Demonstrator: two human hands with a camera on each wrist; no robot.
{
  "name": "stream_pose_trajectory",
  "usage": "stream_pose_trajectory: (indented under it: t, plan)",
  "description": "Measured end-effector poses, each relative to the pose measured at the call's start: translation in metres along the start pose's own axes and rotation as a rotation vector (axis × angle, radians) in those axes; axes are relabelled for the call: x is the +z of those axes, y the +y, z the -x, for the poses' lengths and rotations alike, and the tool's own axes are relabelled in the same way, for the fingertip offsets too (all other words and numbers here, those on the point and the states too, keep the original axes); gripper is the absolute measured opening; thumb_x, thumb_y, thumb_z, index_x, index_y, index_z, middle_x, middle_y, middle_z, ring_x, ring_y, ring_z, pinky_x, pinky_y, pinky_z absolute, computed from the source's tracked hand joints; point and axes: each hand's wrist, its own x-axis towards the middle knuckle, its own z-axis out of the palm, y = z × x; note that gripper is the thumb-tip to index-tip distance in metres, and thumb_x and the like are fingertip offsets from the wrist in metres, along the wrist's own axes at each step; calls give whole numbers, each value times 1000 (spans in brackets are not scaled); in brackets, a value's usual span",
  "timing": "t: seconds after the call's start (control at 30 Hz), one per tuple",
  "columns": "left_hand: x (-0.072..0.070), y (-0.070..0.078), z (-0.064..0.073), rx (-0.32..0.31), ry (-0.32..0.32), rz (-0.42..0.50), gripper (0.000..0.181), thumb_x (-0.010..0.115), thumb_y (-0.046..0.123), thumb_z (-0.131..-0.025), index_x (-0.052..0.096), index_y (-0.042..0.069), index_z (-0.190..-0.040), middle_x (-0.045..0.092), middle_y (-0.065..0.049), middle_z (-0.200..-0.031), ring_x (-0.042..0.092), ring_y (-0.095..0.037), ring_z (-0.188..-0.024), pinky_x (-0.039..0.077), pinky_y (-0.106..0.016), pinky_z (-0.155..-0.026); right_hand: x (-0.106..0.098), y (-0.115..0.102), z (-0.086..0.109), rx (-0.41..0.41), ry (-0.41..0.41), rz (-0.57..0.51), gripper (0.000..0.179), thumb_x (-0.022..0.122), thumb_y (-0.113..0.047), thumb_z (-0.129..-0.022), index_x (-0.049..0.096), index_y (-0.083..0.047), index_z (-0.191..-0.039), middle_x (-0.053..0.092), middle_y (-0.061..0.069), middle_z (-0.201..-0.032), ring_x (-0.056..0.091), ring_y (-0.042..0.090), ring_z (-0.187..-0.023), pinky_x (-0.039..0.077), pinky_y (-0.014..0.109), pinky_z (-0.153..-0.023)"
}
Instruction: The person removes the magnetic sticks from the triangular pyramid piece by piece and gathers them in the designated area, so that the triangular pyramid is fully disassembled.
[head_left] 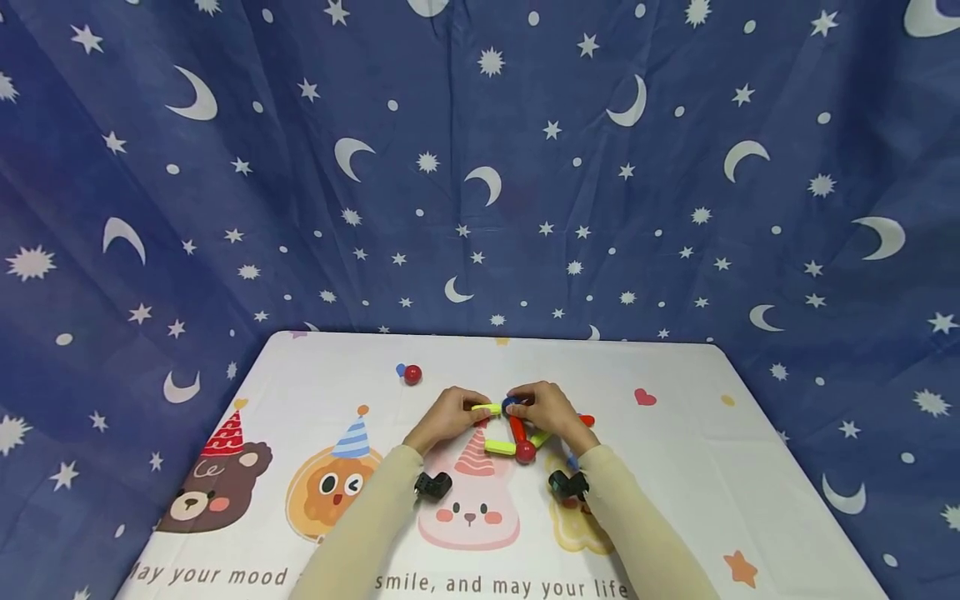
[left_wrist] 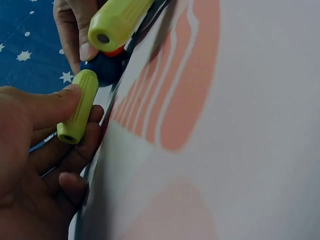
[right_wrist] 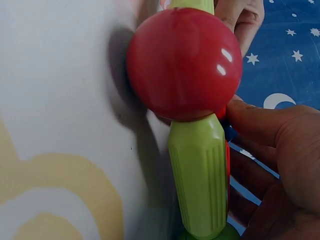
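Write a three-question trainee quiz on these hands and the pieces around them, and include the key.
1. Fill in the missing colour: The left hand pinches a ____ rod.
2. Multiple choice: What colour is the ball that the right hand holds?
A) white
B) dark blue
C) orange
3. Count: How many red balls show in the head view?

Key:
1. yellow-green
2. B, the dark blue ball
3. Two: one joined to rods near the hands, one farther off on the table.
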Motion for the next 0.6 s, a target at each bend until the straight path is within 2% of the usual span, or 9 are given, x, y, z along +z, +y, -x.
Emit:
stream_pose_trajectory:
  t: [0.17, 0.33, 0.6]
  plan:
    - [-4, 1, 6, -17, 10, 14, 19, 71, 23, -91, 76, 15, -107, 74, 1, -102, 60, -11, -91, 50, -33, -88, 1, 0, -1, 10, -5, -4, 30, 76, -28, -87, 74, -17, -114, 74, 6, -103, 61, 12, -76, 51, 26, -65]
    - [-7, 0, 12, -23, 29, 24, 18, 72, 23, -90, 75, 18, -107, 73, 3, -105, 61, -12, -95, 50, -33, -90, 1, -1, 0, 31, -19, -9, 29, 75, -28, -87, 74, -18, -115, 73, 6, -106, 62, 14, -81, 53, 26, -69]
    - [-21, -2, 26, -23, 72, 35, 19, 72, 24, -90, 73, 22, -109, 70, 2, -112, 63, -16, -95, 53, -30, -79, 1, -1, 0, 48, -24, -13, 29, 75, -28, -87, 73, -19, -115, 72, 6, -106, 61, 16, -85, 53, 27, -69]
